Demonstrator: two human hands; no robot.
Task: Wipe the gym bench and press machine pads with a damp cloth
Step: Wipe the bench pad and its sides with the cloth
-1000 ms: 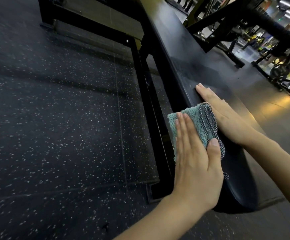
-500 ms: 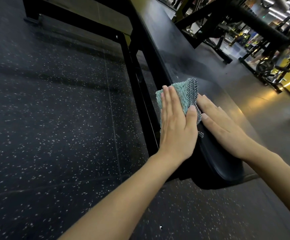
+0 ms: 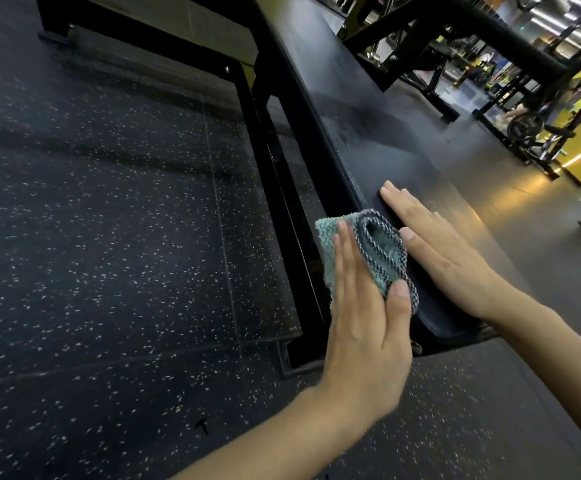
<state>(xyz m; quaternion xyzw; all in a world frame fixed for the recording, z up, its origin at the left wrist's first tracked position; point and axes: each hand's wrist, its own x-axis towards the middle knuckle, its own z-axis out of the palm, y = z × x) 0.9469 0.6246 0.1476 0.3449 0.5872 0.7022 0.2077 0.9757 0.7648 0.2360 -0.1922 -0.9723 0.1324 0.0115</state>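
Observation:
A long black padded gym bench [image 3: 361, 109] runs from the near centre up and away. A teal cloth with a dark striped border [image 3: 372, 251] lies folded over the bench's left side edge near its close end. My left hand [image 3: 361, 317] presses the cloth flat against that side, fingers straight, thumb over the cloth's border. My right hand [image 3: 444, 251] rests flat on the bench top just right of the cloth, fingers straight.
The bench's black steel frame [image 3: 275, 161] stands to the left over speckled black rubber flooring [image 3: 109, 237]. Another machine with a thick black padded bar [image 3: 510, 32] and yellow-framed equipment [image 3: 559, 133] fill the upper right.
My left hand has slid the cloth back along the bench's side toward the near end, after moving it away half a second ago. My right hand stays flat on the top.

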